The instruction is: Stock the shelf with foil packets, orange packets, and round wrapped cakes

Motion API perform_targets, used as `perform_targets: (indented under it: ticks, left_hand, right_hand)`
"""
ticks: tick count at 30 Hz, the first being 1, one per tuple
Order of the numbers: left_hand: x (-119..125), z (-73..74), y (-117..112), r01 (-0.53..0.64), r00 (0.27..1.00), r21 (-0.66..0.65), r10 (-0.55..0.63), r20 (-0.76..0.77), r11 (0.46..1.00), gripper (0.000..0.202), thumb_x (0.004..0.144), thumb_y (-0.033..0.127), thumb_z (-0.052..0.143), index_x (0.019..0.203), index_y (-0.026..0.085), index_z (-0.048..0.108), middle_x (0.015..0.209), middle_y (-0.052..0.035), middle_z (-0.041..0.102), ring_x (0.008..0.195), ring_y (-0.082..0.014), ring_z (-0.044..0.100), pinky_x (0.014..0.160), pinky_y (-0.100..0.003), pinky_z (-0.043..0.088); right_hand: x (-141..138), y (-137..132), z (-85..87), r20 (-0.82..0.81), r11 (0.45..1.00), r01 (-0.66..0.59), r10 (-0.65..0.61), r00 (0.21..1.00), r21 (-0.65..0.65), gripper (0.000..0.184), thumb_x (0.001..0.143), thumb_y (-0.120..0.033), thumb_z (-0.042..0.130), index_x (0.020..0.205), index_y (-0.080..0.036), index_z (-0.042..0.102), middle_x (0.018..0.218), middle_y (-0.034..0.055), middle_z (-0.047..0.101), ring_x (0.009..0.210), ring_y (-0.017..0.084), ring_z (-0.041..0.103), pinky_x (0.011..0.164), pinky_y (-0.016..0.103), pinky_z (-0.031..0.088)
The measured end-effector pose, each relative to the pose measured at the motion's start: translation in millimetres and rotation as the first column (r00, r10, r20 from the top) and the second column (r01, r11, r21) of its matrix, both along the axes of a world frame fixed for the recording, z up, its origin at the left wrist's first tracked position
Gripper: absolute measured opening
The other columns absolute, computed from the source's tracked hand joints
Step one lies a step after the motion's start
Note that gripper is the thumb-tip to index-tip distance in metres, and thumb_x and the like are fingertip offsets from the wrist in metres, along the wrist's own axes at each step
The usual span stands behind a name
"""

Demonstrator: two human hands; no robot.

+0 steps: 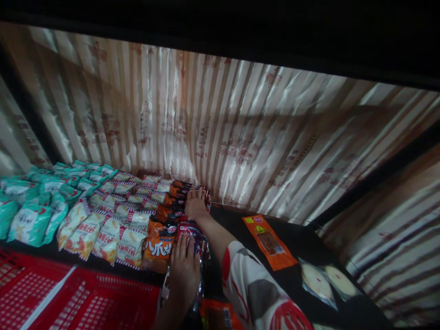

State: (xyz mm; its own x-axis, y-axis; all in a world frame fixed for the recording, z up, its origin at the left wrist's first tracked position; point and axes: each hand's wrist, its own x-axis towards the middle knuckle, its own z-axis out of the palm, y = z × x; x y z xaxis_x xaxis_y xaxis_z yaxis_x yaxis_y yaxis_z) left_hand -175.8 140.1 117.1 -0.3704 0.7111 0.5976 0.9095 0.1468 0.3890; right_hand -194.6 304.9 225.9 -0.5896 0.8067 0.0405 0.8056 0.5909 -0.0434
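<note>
Shelf point(228, 222), black: snack packs ranked by kind, apparently so that each sort keeps its own rows.

Far left to centre, in order: teal packs point(30, 224), several deep; white packs with striped edges point(110, 236), leaning on one another; a single file of orange packs point(158, 238), running near to far. The close packing probably lets each soft bag prop its neighbour.

Purple packs point(189, 227): one file, immediately right of the orange, both hands upon it. Contact at two places along the file likely steadies the loose bags.

Left hand point(184, 261): at the near part of the file, palm down, fingers extended and slightly spread over a pack, not curled round it; forearm enters from the near edge.

Right hand point(196, 205): at the far end, back of the hand up, fingers pointing away over the packs; whether it pinches one cannot be told. Arm reaches in diagonally from near right, patterned sleeve.

Right: flat orange packet point(270, 243), lying apart. Near left: red basket point(120, 284).
</note>
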Motion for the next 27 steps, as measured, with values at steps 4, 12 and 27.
perform_targets:
  ticks: [4,12,27]
  left_hand:
    - [0.6,-6.7,4.9,0.013,1.000,0.033,-0.013,0.006,0.999,0.041,0.085,0.022,0.040,0.123,0.017,0.054,0.129,-0.0140,0.054,0.122,-0.0275,0.047,0.096,-0.047,0.041]
    - [2.5,-9.1,8.4,0.026,0.999,-0.032,-0.027,-0.019,0.999,0.042,0.083,0.019,0.041,0.124,0.017,0.052,0.132,-0.0148,0.051,0.122,-0.0290,0.045,0.098,-0.050,0.038]
    - [-3.0,12.8,1.7,0.001,0.983,-0.060,-0.012,-0.184,0.998,0.035,0.084,0.019,0.043,0.118,0.015,0.053,0.125,-0.0138,0.054,0.121,-0.0264,0.046,0.093,-0.044,0.045]
  right_hand:
    - [-3.5,11.4,-8.4,-0.061,0.997,0.074,-0.075,0.995,-0.029,0.054,0.091,-0.036,0.030,0.138,-0.011,0.037,0.149,0.0180,0.023,0.138,0.038,0.005,0.105,0.062,0.007]
    - [7.7,25.3,-38.1,-0.173,0.966,0.177,-0.210,0.962,-0.186,0.056,0.093,-0.045,0.020,0.143,-0.022,0.028,0.152,0.0120,0.017,0.138,0.038,0.008,0.102,0.064,0.014]
    - [7.3,26.0,-48.7,-0.183,0.929,0.231,-0.290,0.939,-0.289,0.056,0.091,-0.046,0.021,0.144,-0.026,0.023,0.154,0.0050,0.009,0.137,0.040,0.001,0.101,0.068,0.013]
